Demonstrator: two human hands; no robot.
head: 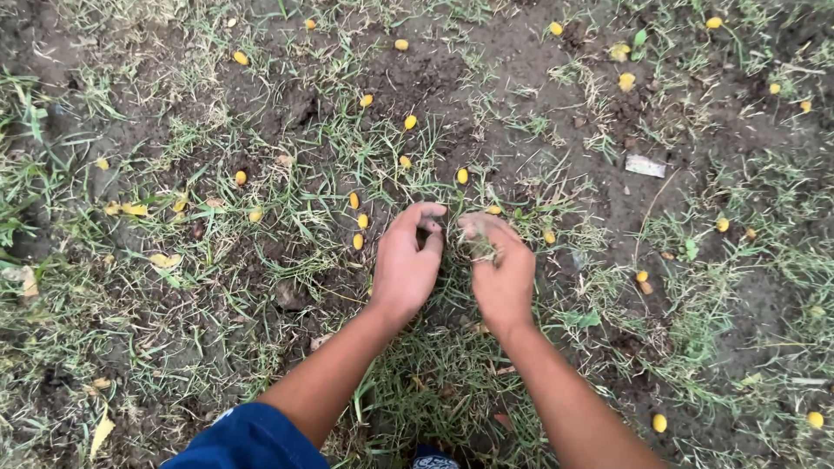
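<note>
Hands meet low over a grass tuft (452, 260) at the centre of the view, both arms reaching up from 6 o'clock. The left hand (407, 260) is curled, thumb and forefinger bent toward each other at 12 o'clock to form a loose hook; that grip is partly closed, and I cannot tell whether anything lies inside it. The right hand (502, 274) is cupped with its fingers (476, 227) folded down into the blades, a few strands of grass showing against them, so its grip looks closed on the grass rather than on a fruit. The two hands are just beside each other, apart by a narrow gap, which suits parting or tugging the tuft between them.

Small yellow fruits (358, 221) lie scattered on the ground (556, 113), bare soil with patchy grass. Three sit in a short column at 9 o'clock of the left hand, near its fingertips; one (493, 210) lies touching or almost touching the right hand's fingertips at 12 o'clock, half hidden by grass. Others are spread well apart toward 12 and 3 o'clock, and two lie at 4 o'clock near the lower edge. A pale scrap (645, 165) rests on the soil at 2 o'clock. A blue sleeve or trouser knee (252, 439) shows at 7 o'clock.
</note>
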